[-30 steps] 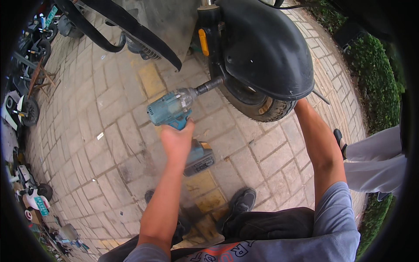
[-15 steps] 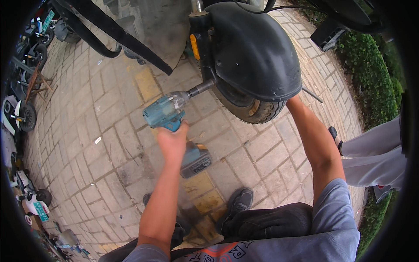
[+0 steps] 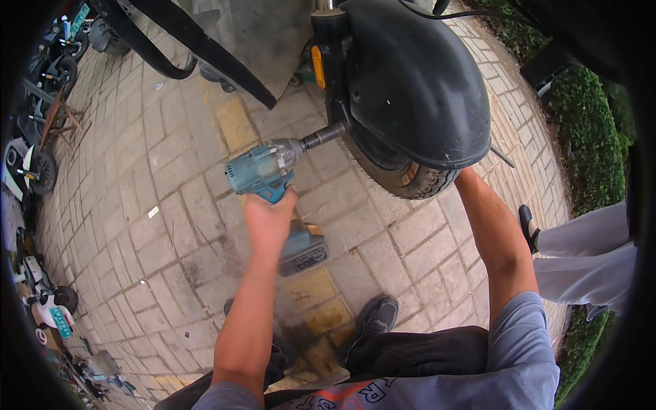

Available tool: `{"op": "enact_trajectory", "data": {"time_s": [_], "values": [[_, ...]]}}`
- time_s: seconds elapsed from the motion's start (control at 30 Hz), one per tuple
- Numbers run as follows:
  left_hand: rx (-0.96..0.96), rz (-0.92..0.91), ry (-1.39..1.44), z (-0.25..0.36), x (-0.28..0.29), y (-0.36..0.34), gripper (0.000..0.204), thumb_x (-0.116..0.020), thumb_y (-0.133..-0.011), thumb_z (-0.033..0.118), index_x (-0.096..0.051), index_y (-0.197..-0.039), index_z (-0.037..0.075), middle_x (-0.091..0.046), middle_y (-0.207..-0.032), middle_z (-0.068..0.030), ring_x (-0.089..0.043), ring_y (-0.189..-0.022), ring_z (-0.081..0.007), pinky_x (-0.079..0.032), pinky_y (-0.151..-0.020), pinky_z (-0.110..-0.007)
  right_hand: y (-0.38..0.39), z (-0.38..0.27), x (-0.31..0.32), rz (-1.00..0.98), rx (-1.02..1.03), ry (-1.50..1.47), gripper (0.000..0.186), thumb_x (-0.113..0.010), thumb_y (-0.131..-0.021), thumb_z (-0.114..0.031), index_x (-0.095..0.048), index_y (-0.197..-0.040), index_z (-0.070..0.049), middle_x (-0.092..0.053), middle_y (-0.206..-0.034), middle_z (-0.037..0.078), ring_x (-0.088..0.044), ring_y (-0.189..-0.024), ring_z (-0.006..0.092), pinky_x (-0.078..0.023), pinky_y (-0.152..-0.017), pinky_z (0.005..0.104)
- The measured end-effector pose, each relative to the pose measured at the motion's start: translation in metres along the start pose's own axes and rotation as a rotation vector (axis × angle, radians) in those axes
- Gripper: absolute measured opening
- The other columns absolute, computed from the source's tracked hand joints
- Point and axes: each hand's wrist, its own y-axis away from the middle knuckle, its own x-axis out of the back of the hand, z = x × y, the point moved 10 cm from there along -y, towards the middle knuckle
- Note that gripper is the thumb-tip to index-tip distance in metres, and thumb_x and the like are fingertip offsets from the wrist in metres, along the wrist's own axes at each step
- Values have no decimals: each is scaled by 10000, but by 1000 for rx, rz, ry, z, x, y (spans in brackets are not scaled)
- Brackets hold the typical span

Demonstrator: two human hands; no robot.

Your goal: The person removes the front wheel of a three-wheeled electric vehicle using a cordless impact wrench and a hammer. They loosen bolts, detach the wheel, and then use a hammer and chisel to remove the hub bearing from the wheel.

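Observation:
My left hand (image 3: 268,215) is closed around the grip of a teal cordless impact wrench (image 3: 263,167), its battery pack (image 3: 304,249) hanging below. The wrench's long socket (image 3: 322,137) reaches the left side of the front wheel, at the lower end of the fork (image 3: 333,75). A glossy black fender (image 3: 424,82) covers most of the tyre (image 3: 403,181). My right forearm (image 3: 488,219) runs up to the wheel's other side, where fender and tyre hide the fingers of my right hand. A thin metal rod (image 3: 502,156) sticks out from behind the fender there.
At right stands a person in grey trousers (image 3: 584,236), close to my right elbow, with a green hedge (image 3: 588,130) behind. Black curved bars (image 3: 205,51) hang at upper left. Several parked scooters (image 3: 44,171) line the far left of the brick paving (image 3: 178,157).
The wheel and fender have shifted slightly right and down in the picture. The socket stays against the wheel's left side, and my left hand keeps its hold on the impact wrench.

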Motion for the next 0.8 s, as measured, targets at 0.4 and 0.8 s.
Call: {"op": "enact_trajectory", "data": {"time_s": [0.4,0.8], "values": [[120,-58,46,-21,1,-7,359,-753,-740,208,-603,-970,-25,-689,-843,-112,-638,-751,-164,-497,-712,-313,1,2,-1,1,-4,-17,330,-486,-959,-306,-586,-896,2,-544,-715,99,-480,-577,185,-374,-490,329],[537,-177,358,-94,-6,12,406,-823,-719,288,-663,-994,35,-666,-865,-25,-579,-719,-102,-471,-648,-280,0,-1,1,-3,-14,-22,343,-479,-964,-314,-586,-880,1,-536,-689,85,-469,-542,167,-364,-461,322]]}}
